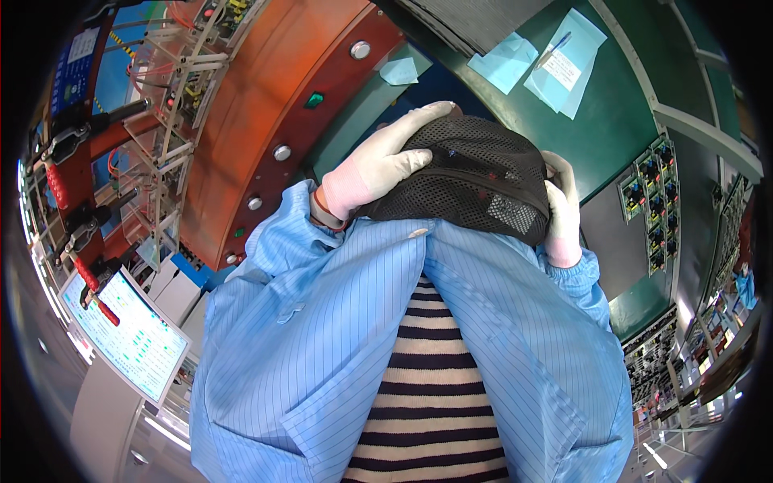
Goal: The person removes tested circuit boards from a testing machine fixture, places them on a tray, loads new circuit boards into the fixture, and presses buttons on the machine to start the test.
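Between my two hands, close in front of my chest, is a rounded black mesh article (483, 173). Its shape is like a soft cap or pouch; I cannot tell which. A seam runs across it, and small red and blue specks show through the mesh. My left hand (378, 165), in a white glove with a pink cuff, grips its left side, thumb on the near face and fingers along the top edge. The gloved right hand (563, 205) is closed around its right edge, with part of the fingers behind it.
Beyond lies a green tabletop (600, 141) with light blue sheets (568, 64) and a pen (555, 48). An orange machine panel with buttons (282, 152) stands left, near red-handled clamps (56, 187) and a lit screen (129, 334). A rack of small parts (652, 205) is right.
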